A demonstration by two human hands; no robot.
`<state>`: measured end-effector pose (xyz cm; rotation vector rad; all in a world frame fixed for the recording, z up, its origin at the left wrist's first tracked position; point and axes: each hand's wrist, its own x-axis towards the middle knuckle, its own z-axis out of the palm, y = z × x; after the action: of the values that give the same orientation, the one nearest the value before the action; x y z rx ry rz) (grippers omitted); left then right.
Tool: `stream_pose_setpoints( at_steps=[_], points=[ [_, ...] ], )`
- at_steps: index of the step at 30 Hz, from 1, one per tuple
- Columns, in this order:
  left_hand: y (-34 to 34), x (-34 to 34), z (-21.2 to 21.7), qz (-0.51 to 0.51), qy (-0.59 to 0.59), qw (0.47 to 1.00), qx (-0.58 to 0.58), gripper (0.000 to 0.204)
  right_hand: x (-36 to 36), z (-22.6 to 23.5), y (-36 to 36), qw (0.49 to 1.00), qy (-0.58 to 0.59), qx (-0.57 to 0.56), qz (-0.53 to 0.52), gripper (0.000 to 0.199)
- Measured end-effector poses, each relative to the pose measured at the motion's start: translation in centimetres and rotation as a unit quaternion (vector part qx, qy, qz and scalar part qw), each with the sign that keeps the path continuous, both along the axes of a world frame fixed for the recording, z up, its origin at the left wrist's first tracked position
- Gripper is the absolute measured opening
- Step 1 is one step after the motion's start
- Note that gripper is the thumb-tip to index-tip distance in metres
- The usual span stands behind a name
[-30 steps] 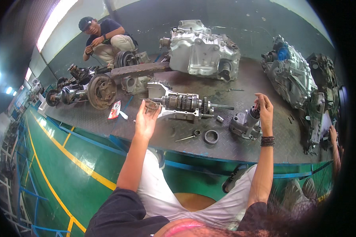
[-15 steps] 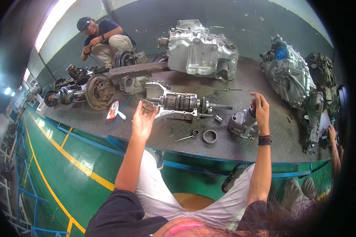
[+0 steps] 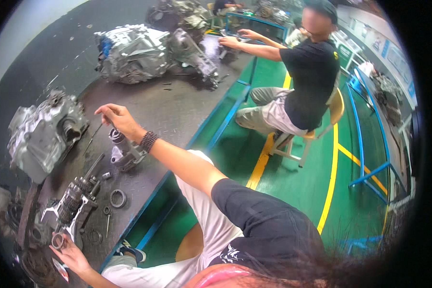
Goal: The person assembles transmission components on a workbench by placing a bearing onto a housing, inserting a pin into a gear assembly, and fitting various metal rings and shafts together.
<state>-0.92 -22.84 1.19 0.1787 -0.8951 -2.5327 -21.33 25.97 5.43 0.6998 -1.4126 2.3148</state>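
Your view has swung right — your right hand (image 3: 114,116) now pinches something thin above the small grey metal housing (image 3: 125,152); your left hand (image 3: 69,253) grips a metal ring (image 3: 57,241).

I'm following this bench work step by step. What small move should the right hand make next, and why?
Probably lower the right hand onto the small metal housing just beneath it: its fingers are pinched above that part without touching it. The left hand holds a metal ring by the gear shaft.
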Motion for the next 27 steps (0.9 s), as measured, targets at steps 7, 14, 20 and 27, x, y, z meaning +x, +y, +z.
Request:
stream_pose_setpoints(
  at_steps=[7, 14, 20, 27],
  points=[
    [-2.8, -1.6, 4.5, -0.148, 0.161, 0.975, -0.028, 0.051, 1.0, 1.5, 3.1, 0.952, -0.039, -0.286, 0.105, 0.041],
    [11.7, -2.0, 7.9, -0.268, -0.089, 0.943, -0.174, 0.039, 8.3, 3.1, -2.5, 0.958, 0.104, 0.236, 0.127, 0.035],
    [18.5, 0.0, 3.3, -0.351, -0.253, 0.870, -0.236, 0.050, 11.8, -2.5, -7.2, 0.846, 0.125, 0.468, 0.223, 0.042],
    [18.5, 0.0, 3.6, -0.223, -0.218, 0.920, -0.238, 0.060, 13.7, -0.8, -7.7, 0.894, -0.005, 0.367, 0.256, 0.028]
  ],
)
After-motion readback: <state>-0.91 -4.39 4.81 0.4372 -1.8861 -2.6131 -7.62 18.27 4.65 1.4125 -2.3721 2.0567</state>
